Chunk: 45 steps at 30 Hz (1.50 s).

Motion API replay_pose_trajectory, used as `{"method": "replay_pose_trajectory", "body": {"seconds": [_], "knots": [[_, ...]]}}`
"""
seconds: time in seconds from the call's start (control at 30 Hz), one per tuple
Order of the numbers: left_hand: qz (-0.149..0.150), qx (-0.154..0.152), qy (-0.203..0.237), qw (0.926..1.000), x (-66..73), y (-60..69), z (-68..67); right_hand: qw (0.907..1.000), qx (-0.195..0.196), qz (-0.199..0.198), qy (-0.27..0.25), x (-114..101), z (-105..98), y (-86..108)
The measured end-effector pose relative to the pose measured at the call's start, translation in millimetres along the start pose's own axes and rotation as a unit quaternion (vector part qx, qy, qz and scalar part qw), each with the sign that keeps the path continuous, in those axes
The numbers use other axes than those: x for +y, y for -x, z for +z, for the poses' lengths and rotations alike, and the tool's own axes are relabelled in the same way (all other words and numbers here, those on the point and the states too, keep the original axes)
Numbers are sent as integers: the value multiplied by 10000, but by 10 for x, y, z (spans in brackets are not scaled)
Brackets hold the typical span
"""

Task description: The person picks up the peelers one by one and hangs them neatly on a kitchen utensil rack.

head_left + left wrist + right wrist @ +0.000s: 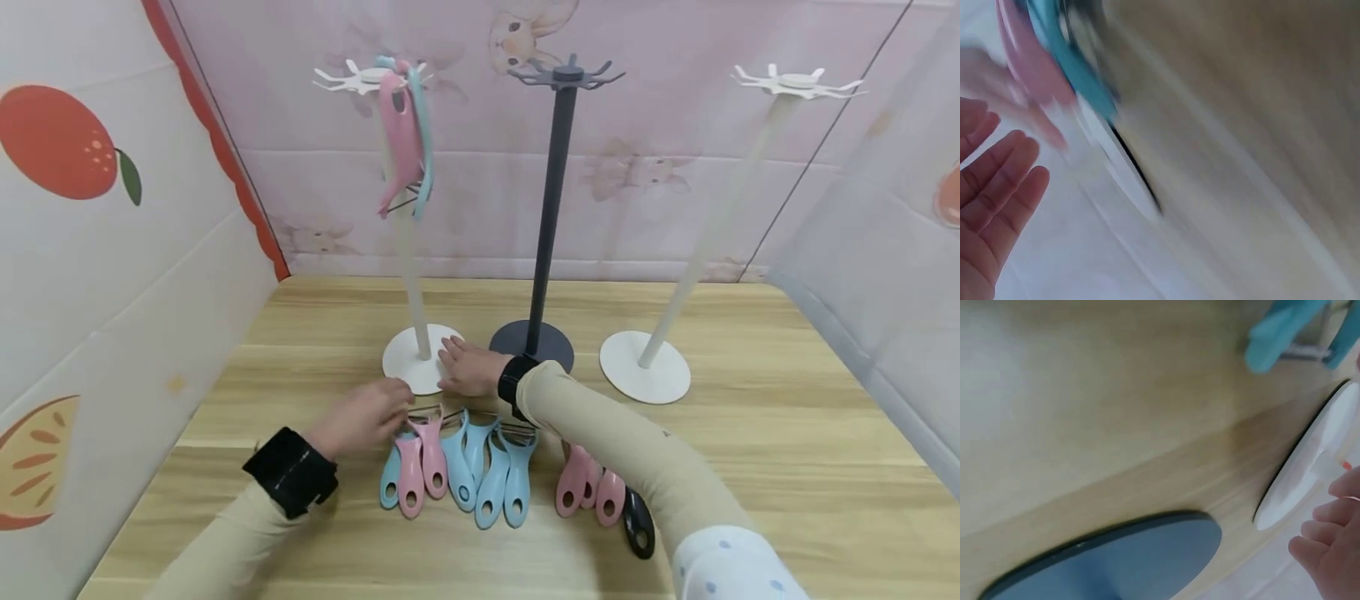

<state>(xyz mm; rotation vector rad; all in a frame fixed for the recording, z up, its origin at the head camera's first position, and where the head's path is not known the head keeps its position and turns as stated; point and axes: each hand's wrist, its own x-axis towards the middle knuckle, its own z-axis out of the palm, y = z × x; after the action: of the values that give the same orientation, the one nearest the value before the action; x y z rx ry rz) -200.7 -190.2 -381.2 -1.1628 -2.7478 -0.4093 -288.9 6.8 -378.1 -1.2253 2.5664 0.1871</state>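
Note:
My left hand (365, 417) is just left of a row of Y-shaped peelers and holds nothing. In the left wrist view its fingers (1007, 181) are apart and gently bent. The row has pink peelers (411, 475) and light blue peelers (491, 487), handles towards me. My right hand (471, 367), empty too, reaches over to the right edge of the left stand's white round base (405, 362); whether it touches the base I cannot tell. On that left stand's hooks (360, 79) hang a pink peeler (401, 133) and a light blue peeler (423, 142).
A dark grey stand (551, 208) rises in the middle and a white stand (705, 233) leans in view at the right. Pink peelers (573, 483) and a black peeler (639, 525) lie partly under my right forearm. Printed cloth (637, 208) walls the wooden table (787, 467).

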Motion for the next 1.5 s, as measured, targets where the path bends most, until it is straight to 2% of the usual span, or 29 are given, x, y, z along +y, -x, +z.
{"method": "replay_pose_trajectory", "body": {"seconds": [0.1,0.17,0.27,0.4,0.5,0.6,0.67,0.8,0.93,1.03,1.1,1.17,1.27,1.3,1.37,1.5], "knots": [[781,-256,-317,9961,167,-86,28,10000,78,25,44,59,-5,-53],[1162,-460,-532,9907,256,-140,43,10000,95,13,1,86,-1,-98],[1436,-819,-787,9831,360,-200,57,10000,81,37,-30,98,7,-179],[1421,-1222,-1197,9750,441,-207,67,9998,-55,153,121,62,31,-271],[1383,-1438,-1398,9699,452,-188,73,9993,-226,228,181,21,69,-309],[1378,-1503,-1626,9654,460,-167,91,9987,-358,282,223,-33,124,-312],[1451,-1505,-1877,9597,467,-183,91,9983,-381,333,292,-53,150,-305],[1724,-1417,-2621,9389,498,-239,63,9976,-328,447,413,-70,175,-294],[1836,-1581,-3127,9184,526,-275,18,9968,-276,522,542,-77,190,-321],[1813,-1814,-3341,9070,520,-274,11,9961,-287,528,642,-85,196,-350],[1811,-1873,-3433,9024,508,-261,9,9958,-320,521,677,-95,193,-368],[1797,-1888,-3426,9026,491,-252,7,9956,-360,506,707,-103,185,-376],[1779,-1768,-3270,9111,463,-246,-23,9959,-367,476,671,-98,178,-382],[1758,-1699,-3163,9166,451,-243,-42,9962,-370,461,646,-91,178,-382],[1648,-1588,-2804,9322,421,-240,-95,9969,-366,441,543,-72,181,-375],[1068,-1190,-1270,9789,332,-217,-249,9978,-329,363,456,-7,224,-365]]}}
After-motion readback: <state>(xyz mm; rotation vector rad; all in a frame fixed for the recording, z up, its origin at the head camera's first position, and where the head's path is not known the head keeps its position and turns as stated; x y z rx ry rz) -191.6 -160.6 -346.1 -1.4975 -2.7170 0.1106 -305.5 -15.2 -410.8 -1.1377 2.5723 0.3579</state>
